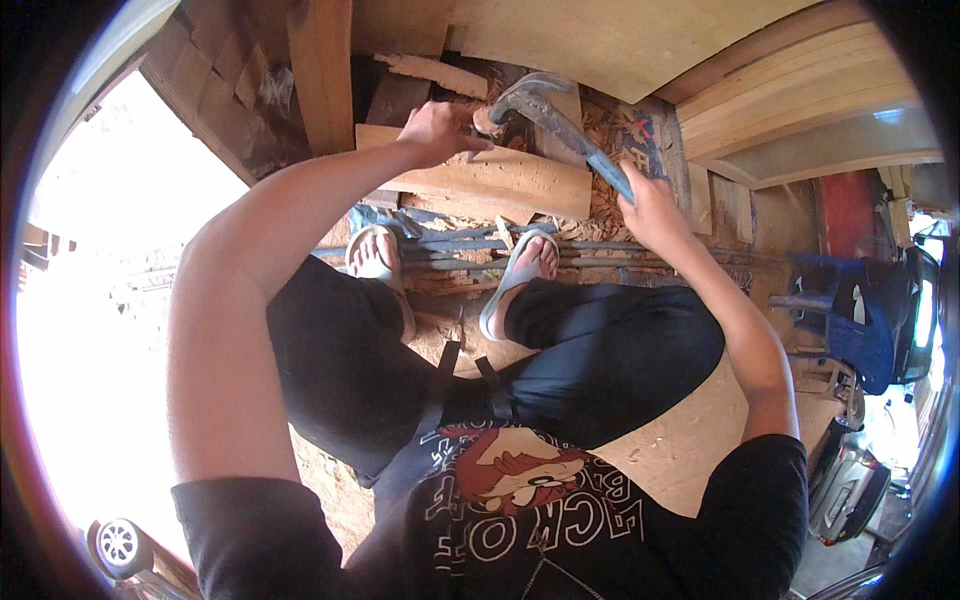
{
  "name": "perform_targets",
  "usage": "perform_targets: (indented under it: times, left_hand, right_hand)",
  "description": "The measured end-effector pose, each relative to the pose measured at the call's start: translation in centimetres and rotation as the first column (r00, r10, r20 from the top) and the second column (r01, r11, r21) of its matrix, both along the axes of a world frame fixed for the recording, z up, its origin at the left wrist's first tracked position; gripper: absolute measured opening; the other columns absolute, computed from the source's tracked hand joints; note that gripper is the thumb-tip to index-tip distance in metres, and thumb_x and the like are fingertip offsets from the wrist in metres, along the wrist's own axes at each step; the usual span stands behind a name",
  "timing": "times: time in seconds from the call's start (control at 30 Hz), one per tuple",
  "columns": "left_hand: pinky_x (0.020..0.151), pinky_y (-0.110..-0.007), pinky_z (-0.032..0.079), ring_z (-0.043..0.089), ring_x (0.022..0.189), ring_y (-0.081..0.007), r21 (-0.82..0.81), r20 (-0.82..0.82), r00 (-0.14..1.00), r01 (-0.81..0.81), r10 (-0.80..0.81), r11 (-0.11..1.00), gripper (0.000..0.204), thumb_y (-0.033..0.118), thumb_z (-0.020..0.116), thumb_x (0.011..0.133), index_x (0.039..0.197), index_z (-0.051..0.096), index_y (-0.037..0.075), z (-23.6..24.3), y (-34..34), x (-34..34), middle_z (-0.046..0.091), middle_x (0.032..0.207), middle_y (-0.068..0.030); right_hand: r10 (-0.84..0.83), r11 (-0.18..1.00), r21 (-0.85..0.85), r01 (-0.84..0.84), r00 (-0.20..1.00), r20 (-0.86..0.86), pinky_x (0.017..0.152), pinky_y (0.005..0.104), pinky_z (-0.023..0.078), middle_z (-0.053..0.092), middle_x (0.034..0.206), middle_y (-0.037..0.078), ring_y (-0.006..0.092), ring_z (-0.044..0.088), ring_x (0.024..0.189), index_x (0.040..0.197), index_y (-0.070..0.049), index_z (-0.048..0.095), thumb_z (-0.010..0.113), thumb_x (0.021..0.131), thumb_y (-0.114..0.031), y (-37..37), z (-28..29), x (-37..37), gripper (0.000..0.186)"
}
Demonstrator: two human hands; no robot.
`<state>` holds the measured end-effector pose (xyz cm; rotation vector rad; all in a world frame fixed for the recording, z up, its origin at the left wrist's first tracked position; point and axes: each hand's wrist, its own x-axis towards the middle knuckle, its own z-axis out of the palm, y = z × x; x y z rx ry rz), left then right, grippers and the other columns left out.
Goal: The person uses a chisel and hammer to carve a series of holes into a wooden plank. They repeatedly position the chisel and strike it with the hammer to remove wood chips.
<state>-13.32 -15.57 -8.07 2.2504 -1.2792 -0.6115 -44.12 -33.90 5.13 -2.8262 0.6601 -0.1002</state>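
At right, a blue plastic chair [868,340] is standing near a flat red panel [848,215]. At lower left, a silver-spoked, dark-tyred wheel [118,542] is showing.

A hammer [566,131] slants along the far side of a plank [500,179], which lies before two sandals [376,268]; a chair [865,338] stands right, a wheel [118,543] back left.

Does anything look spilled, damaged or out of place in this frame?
Yes. Loose pale-brown wood shavings lie scattered past the right end of the flat light-brown wooden board, looking untidy. Beyond it, a reddish-brown wood strip has ragged edges, as if splintered.
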Motion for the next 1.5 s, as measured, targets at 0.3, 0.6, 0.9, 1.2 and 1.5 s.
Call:
perform_targets:
  times: [0.3, 0.6, 0.9, 1.2, 1.5]
  left_hand:
    - [0.096, -0.045, 0.057, 0.075, 0.102, -0.0333, -0.083, 0.016, 0.998, 0.055, -0.054, 0.995, 0.064, 0.066, 0.078, 0.083, 0.118, 0.080, 0.013, -0.6, 0.0, 0.3, 0.079, 0.105, -0.0160]
    - [0.098, -0.045, 0.056, 0.075, 0.102, -0.0334, -0.059, 0.028, 0.999, 0.048, -0.047, 0.997, 0.069, 0.067, 0.080, 0.082, 0.116, 0.080, 0.007, 0.8, 0.6, -0.4, 0.079, 0.105, -0.0181]
    - [0.095, -0.045, 0.057, 0.075, 0.100, -0.0327, -0.077, 0.102, 0.994, 0.052, -0.044, 0.996, 0.066, 0.068, 0.080, 0.081, 0.106, 0.080, 0.008, -0.8, -0.1, -0.1, 0.079, 0.101, -0.0161]
    - [0.103, -0.045, 0.056, 0.072, 0.114, -0.0347, 0.006, 0.081, 0.990, 0.112, -0.112, 0.994, 0.067, 0.057, 0.081, 0.086, 0.124, 0.075, 0.002, 0.3, 1.0, -0.4, 0.076, 0.120, -0.0197]
    - [0.128, -0.060, 0.022, 0.030, 0.158, -0.0371, 0.457, 0.323, 0.728, 0.440, -0.605, 0.773, 0.110, 0.057, 0.084, 0.081, 0.168, 0.030, 0.018, 0.1, 2.7, 4.6, 0.038, 0.169, -0.0154]
  right_hand:
    - [-0.130, 0.990, 0.112, 0.090, 0.892, 0.433, 0.064, 0.0485, 0.054, 0.069, 0.075, 0.022, 0.0437, 0.072, 0.073, 0.123, -0.005, 0.062, 0.068, 0.100, -0.014, 0.3, -0.3, 0.5, 0.026]
    - [-0.001, 1.000, 0.001, 0.001, 0.996, 0.092, 0.067, 0.0537, 0.054, 0.069, 0.079, 0.026, 0.0478, 0.071, 0.078, 0.124, -0.006, 0.060, 0.068, 0.095, -0.008, 0.2, 0.4, 0.7, 0.030]
    - [-0.075, 0.997, 0.008, 0.075, 0.982, 0.174, 0.065, 0.0455, 0.054, 0.069, 0.075, 0.022, 0.0352, 0.073, 0.070, 0.129, -0.004, 0.062, 0.067, 0.099, -0.009, -0.1, -1.1, 0.1, 0.030]
    - [-0.226, 0.964, 0.162, 0.210, 0.970, 0.088, 0.071, 0.0466, 0.057, 0.072, 0.088, 0.020, 0.0323, 0.074, 0.078, 0.143, -0.005, 0.053, 0.074, 0.096, -0.019, -6.6, -3.8, -1.3, 0.053]
    - [-0.706, 0.538, 0.478, 0.694, 0.681, -0.194, 0.056, 0.0426, 0.054, 0.067, 0.078, 0.013, 0.0245, 0.067, 0.063, 0.131, -0.001, 0.059, 0.064, 0.096, -0.012, -12.4, -21.2, -13.8, 0.037]
